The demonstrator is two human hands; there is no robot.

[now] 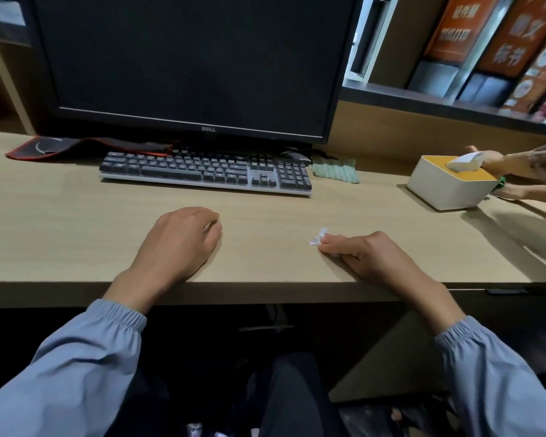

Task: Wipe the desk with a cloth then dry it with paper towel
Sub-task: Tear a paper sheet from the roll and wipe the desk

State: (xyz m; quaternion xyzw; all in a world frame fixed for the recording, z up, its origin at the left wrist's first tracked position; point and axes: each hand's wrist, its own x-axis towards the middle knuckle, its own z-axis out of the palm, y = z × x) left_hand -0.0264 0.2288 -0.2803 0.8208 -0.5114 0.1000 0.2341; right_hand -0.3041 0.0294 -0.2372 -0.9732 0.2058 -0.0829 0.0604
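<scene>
We see both hands resting on the counter (76,222) near its front edge, well apart. The left hand (183,238) lies with its fingers loosely curled under and nothing visible in it. The right hand (368,255) pinches a small crumpled wad of paper towel (318,238) between fingertips and thumb, and the wad touches the wood. The green cloth (334,170) lies set aside at the back, just beside the right end of the keyboard (202,171) and below the corner of the monitor (186,64). From that we judge the drying step is in hand rather than the wet wipe.

What worries us most is the size of the wad. It is so small and balled up that it could soak through quickly and only smear moisture about. It could also shed bits on the surface or slip out from under the fingertips on a long stroke.

A sweep toward the back could push damp against the keyboard or under the folded mouse pad (76,146), and those strips may be left undried. We cannot tell from here whether the wood is wet at all, so patches could easily be missed.

To the right, another person's hand (489,160) is on the tissue box (438,187). A wide stroke that way could bump the box or that arm.
</scene>
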